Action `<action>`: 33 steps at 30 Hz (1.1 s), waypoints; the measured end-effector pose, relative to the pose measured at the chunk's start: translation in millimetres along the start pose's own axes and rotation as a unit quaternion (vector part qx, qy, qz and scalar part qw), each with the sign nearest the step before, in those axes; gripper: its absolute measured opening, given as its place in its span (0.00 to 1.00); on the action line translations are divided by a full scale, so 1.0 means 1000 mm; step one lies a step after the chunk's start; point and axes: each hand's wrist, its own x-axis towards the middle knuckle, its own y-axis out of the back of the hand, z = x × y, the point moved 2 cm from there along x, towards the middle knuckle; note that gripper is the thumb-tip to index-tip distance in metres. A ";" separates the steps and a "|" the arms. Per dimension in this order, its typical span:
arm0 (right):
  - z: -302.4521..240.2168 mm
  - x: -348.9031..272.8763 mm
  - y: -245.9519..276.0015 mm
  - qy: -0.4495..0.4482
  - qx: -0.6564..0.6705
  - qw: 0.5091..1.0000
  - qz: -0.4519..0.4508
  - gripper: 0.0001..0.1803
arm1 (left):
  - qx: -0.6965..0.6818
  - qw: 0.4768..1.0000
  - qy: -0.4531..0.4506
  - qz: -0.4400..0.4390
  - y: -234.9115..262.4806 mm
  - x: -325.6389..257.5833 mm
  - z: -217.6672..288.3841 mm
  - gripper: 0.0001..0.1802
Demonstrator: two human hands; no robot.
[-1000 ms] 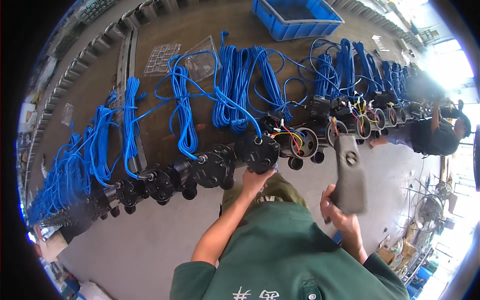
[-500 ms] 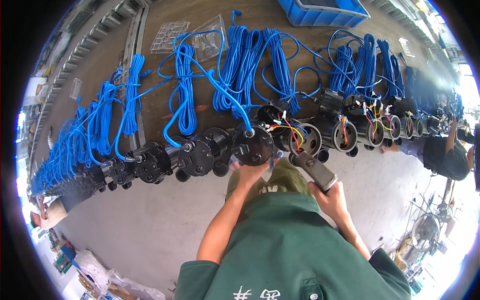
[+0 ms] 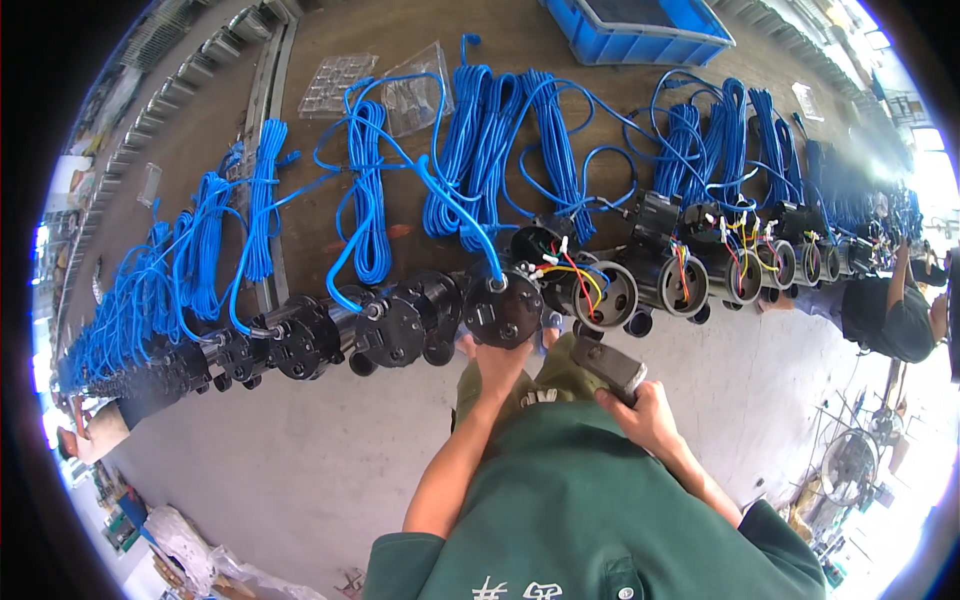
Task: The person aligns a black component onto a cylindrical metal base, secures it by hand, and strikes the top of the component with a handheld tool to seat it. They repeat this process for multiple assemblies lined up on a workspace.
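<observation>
Green shirt [image 3: 590, 510]: it is the nearest thing, just on this side of both hands.
Right hand [image 3: 645, 415]: clamped on one end of the grey block [image 3: 612, 369], with the fingers curled round it.
Grey block: it sticks out of the right hand, toward the left hand [image 3: 500, 368]. Its free end is near the black cap [image 3: 503, 312] but looks apart from it. What kind of tool it is, one cannot tell.
Left hand: up against the low edge of the black cap. The fingers are mostly hidden, so how tight they hold, one cannot tell.
Black cap: just past the left hand, round, with a blue cord [image 3: 462, 210] going into its top.
Work at the black cap: the left hand seems to be steadying it, while the right hand has the grey block close by.
Next move with the grey block: it likely calls for a firm left hand and care near the thin coloured wires [image 3: 580, 275].
Open tube [image 3: 620, 290]: past the right hand, with those wires at its mouth.
Blue bundles [image 3: 555, 150]: farther past both hands, on the brown table [image 3: 310, 220].
Blue bin [image 3: 645, 50]: farthest out, straight past the right hand.
</observation>
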 end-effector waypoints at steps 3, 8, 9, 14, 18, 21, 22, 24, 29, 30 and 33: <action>-0.008 0.005 0.004 -0.023 -0.009 1.000 -0.002 0.21 | -0.007 1.000 0.004 -0.022 0.002 0.000 -0.009 0.19; 0.004 0.008 -0.004 0.051 -0.019 0.998 0.033 0.14 | -0.035 0.999 -0.008 -0.026 0.007 -0.001 -0.006 0.22; 0.007 0.007 -0.006 0.081 -0.039 0.995 0.040 0.13 | -0.051 0.998 -0.005 -0.025 0.009 -0.002 -0.003 0.23; 0.002 0.018 -0.022 0.229 -0.127 0.962 0.079 0.13 | -0.061 0.998 0.026 -0.016 0.002 0.001 -0.010 0.24; -0.026 0.018 -0.019 0.343 -0.142 0.926 0.071 0.12 | -0.056 0.995 0.081 -0.025 0.003 0.001 -0.012 0.22; -0.031 0.021 -0.024 0.397 -0.141 0.901 0.102 0.12 | -0.059 0.996 0.063 -0.035 0.001 0.001 -0.016 0.24; -0.019 0.037 -0.032 0.371 -0.164 0.905 0.129 0.11 | 0.005 1.000 0.022 -0.018 0.003 0.001 -0.009 0.24; -0.002 0.057 -0.029 0.334 -0.244 0.896 0.158 0.11 | -0.010 0.991 0.113 -0.074 0.009 0.000 0.009 0.24; -0.015 0.020 -0.025 0.402 -0.195 0.885 0.132 0.23 | -0.110 0.993 0.040 -0.021 0.005 0.001 -0.004 0.28; -0.021 0.019 -0.023 0.408 -0.197 0.882 0.128 0.22 | -0.303 0.947 0.096 -0.042 0.001 0.002 -0.013 0.28; -0.019 0.024 -0.021 0.393 -0.206 0.888 0.121 0.19 | -0.086 0.995 0.035 -0.039 0.010 0.002 0.007 0.29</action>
